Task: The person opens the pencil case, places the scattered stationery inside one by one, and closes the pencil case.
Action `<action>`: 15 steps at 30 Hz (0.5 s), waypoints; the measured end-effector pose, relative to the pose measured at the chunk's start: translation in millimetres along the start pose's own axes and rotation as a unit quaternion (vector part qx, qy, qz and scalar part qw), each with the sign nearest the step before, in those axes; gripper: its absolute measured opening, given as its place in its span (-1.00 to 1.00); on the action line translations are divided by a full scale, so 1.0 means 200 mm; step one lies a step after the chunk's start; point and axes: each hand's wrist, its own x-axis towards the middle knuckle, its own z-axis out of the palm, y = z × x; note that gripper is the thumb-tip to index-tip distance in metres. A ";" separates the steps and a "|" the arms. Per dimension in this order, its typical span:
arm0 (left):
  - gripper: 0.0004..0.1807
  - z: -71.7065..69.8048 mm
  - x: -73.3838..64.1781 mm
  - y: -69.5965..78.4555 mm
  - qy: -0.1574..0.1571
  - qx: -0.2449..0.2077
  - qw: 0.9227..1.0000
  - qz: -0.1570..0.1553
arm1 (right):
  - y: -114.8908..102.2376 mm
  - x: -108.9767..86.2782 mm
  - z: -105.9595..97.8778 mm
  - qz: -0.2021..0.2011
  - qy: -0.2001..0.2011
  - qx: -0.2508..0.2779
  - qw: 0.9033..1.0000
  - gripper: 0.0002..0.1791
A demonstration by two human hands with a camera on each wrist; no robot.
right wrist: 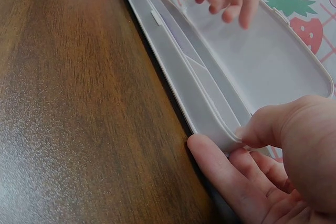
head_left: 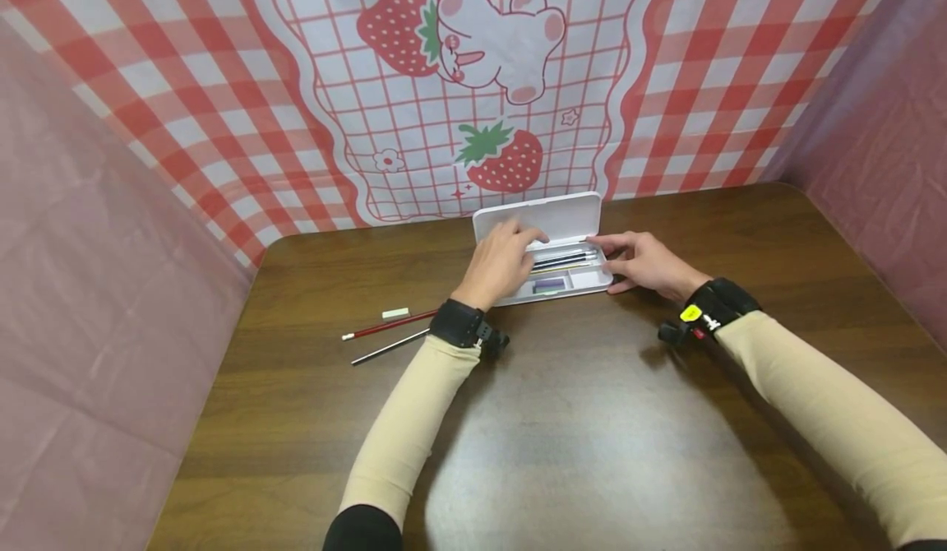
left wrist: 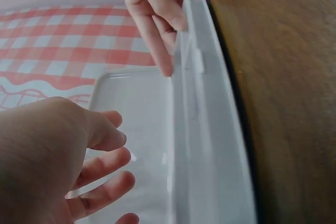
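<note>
A white pencil case stands open on the table, its lid tilted up at the back. Inside lie several pencils in the rear part and a small purple-and-green item in a front compartment. My left hand hovers over the left half of the case, hiding part of it; in the left wrist view its fingers are loosely bent, with nothing between them. At the right end, my right hand grips the case, and in the right wrist view the thumb lies at the rim with fingers along the outside.
Left of the case, a red pencil and a dark pencil lie on the wooden table, partly hidden by the left wrist. A small pale eraser lies beside them. A red-checked cloth hangs behind the table.
</note>
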 end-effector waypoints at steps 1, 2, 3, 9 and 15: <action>-0.60 -0.02 0.00 0.02 -0.005 -0.004 1.000 -0.003 | 0.00 0.00 0.00 0.001 0.000 0.001 1.000 -0.31; -0.60 -0.03 0.00 0.03 -0.005 -0.004 1.000 -0.003 | 0.00 0.00 0.00 0.001 0.000 0.001 1.000 -0.31; -0.60 -0.04 0.00 0.03 -0.005 -0.004 1.000 -0.003 | 0.00 0.00 0.00 -0.001 -0.001 0.000 1.000 -0.31; -0.62 -0.06 -0.01 0.05 -0.008 -0.002 1.000 -0.006 | 0.00 -0.01 -0.01 -0.006 -0.005 0.000 1.000 -0.32; -0.66 -0.06 -0.04 0.03 0.002 0.006 1.000 0.002 | -0.01 -0.01 -0.01 -0.009 -0.007 0.004 1.000 -0.32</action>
